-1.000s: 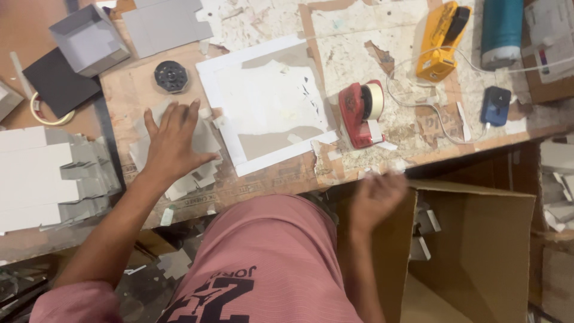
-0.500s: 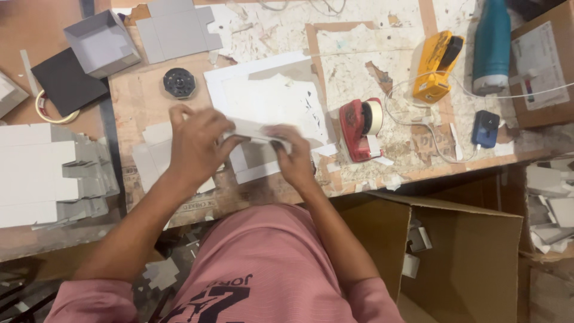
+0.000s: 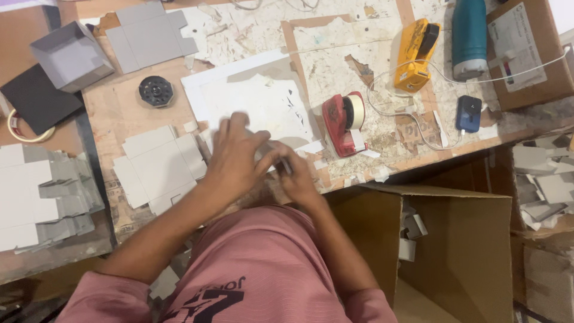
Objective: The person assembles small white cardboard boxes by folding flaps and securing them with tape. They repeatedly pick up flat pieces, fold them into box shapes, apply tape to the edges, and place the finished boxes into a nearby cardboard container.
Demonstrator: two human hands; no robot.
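Your two hands meet over a small grey card piece at the near edge of the bench.

Your left hand (image 3: 234, 157) lies flat over the card piece (image 3: 263, 157), and your right hand (image 3: 294, 174) pinches it from the near side, though the blur hides the exact grip. Just beyond sits a white sheet (image 3: 257, 98), with a red tape dispenser (image 3: 344, 122) to the right. The scuffed, glue-stained wooden bench (image 3: 335, 66) has flat grey box blanks (image 3: 158, 167) on the left and an open carton (image 3: 454, 251) near right.

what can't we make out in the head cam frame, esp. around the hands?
Head view only:
- Piece between the hands: covered by left hand and right hand, both motion-blurred; grip unclear.
- Open cardboard box: contents mostly hidden by its walls and flaps; bottom cut by the frame edge.
- Stack of grey die-cut blanks: cut off at the left edge.
- Tape roll: partly under the black sheet.
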